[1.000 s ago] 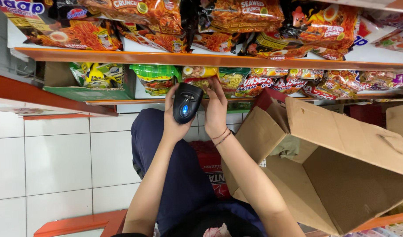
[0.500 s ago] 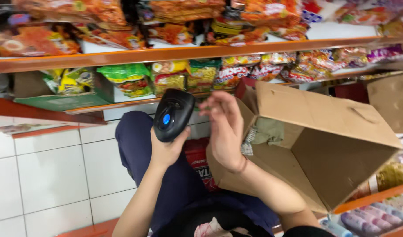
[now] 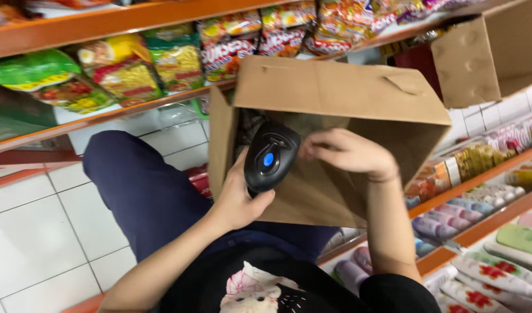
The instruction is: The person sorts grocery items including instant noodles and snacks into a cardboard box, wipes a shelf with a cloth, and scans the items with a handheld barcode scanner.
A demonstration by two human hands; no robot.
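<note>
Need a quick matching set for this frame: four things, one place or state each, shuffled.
1. left hand
2. right hand
3. cardboard box
4. snack packets

A. on the orange shelf at upper left
B. lying open on its side across the lap
C. gripping a black handheld scanner
D. reaching into the open box, holding nothing visible

Pairs: 1-C, 2-D, 3-B, 4-A
</note>
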